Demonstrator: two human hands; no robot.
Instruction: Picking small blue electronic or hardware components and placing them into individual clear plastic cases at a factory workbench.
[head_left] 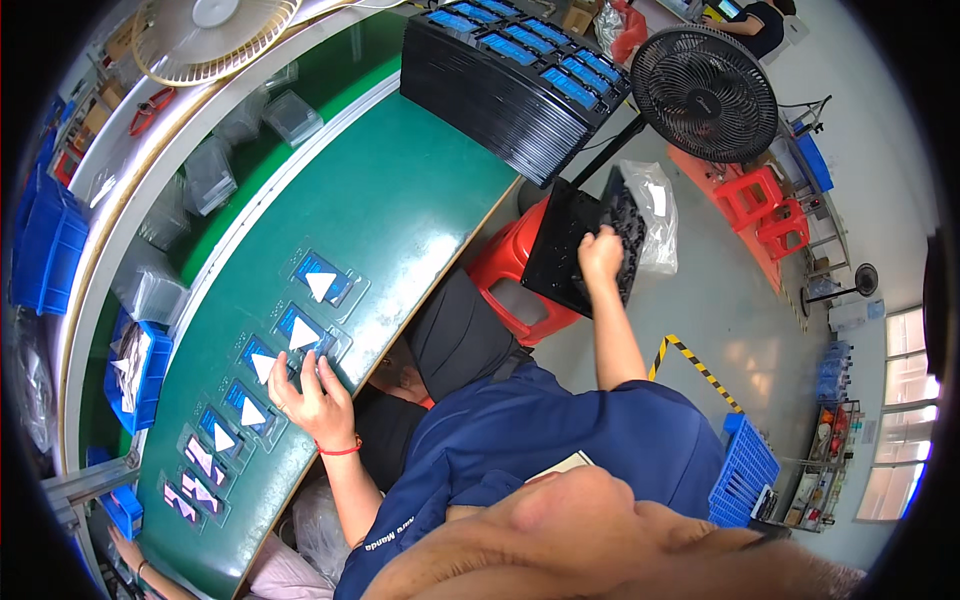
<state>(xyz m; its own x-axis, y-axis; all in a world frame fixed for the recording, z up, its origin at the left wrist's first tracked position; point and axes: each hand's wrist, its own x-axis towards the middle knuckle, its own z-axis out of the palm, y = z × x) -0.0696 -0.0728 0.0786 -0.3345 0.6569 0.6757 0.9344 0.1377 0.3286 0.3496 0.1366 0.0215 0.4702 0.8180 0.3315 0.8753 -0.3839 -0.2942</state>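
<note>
My left hand (315,402) is over the green table, fingers apart, its fingertips at the near edge of a clear plastic piece with a blue panel (301,327) and a white triangle on it. Whether the fingertips touch that piece, I cannot tell. Several similar pieces lie in a row along the table; those at the near left end show pinkish patterned tops (203,490). Off the table's right side, my right hand (600,257) is closed on the edge of a black plastic tray (622,225), tilted over another black tray (560,245) on a red stool (506,262).
A tall stack of black trays (490,95) stands at the table's far end, blue-panelled pieces in its top. Behind it stands a black fan (704,93). Clear plastic boxes (208,175) and a blue bin (150,378) line the left. Another person's hand (127,550) shows lower left.
</note>
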